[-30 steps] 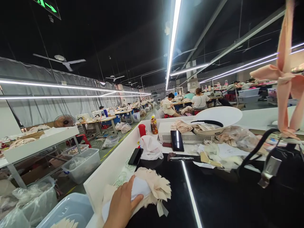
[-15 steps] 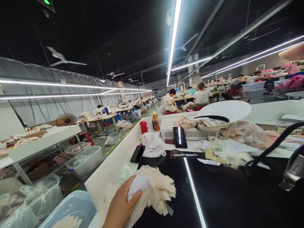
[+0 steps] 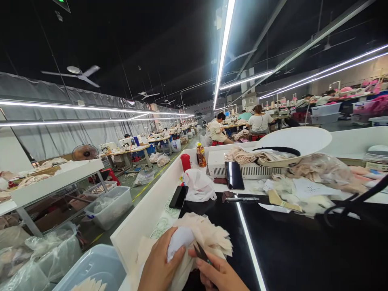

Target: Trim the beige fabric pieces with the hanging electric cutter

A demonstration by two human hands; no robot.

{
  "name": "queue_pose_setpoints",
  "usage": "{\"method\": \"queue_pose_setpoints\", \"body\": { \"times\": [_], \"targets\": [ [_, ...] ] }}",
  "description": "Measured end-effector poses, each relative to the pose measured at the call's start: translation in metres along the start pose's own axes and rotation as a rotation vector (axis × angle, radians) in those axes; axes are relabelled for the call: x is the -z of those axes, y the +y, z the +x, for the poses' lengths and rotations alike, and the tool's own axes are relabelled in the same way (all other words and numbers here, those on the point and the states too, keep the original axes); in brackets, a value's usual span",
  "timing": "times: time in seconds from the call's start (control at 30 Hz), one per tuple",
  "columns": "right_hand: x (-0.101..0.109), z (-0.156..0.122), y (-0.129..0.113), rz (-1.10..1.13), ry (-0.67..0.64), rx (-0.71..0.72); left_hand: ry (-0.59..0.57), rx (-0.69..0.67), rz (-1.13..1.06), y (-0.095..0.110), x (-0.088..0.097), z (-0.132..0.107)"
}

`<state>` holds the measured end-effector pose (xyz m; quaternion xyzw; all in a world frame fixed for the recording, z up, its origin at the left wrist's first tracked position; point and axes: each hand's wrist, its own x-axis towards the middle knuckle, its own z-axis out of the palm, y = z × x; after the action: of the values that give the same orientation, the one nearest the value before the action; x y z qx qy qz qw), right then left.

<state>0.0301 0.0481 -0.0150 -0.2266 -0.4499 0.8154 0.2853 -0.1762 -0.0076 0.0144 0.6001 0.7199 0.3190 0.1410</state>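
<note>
Cream jagged-edged fabric point(image 3: 212, 232), wide black tabletop point(image 3: 291, 250)

We see matt, ruffled cream cloth point(image 3: 214, 234), dark metal snips point(image 3: 200, 254), glossy, mirror-like black tabletop point(image 3: 287, 250), thin crinkled plastic bag point(image 3: 199, 186), 2 smooth glossy phones point(image 3: 234, 176), smooth plastic tub point(image 3: 98, 264); matt white wad point(image 3: 181, 240), cloth or paper we can't tell.

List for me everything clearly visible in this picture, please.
Cloth bundle: one, cream, on black tabletop
Scissors: one, dark, at cloth bundle
Phones: two, black, beyond cloth bundle
Plastic bag: one, white, between phones
Pen: one, silver, on tabletop
Bottle: one, brown, beside white box
Container: one, red, beside bottle
Tub: one, light blue, lower left
Ceiling fans: several, white, overhead
Left hand: one, bare, around white wad
Right hand: one, bare, holding scissors
</note>
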Motion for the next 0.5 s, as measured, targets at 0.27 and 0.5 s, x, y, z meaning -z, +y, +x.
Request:
{"method": "queue_pose_setpoints", "body": {
  "times": [0.27,0.5],
  "targets": [
    [0.013,0.022,-0.03,0.08,0.231,0.027,0.028,-0.038,0.018,-0.015,-0.007,-0.003],
    [0.018,0.028,-0.034,0.112,0.255,-0.003,0.038,-0.016,-0.069,-0.026,-0.004,-0.001]
  ]
}}
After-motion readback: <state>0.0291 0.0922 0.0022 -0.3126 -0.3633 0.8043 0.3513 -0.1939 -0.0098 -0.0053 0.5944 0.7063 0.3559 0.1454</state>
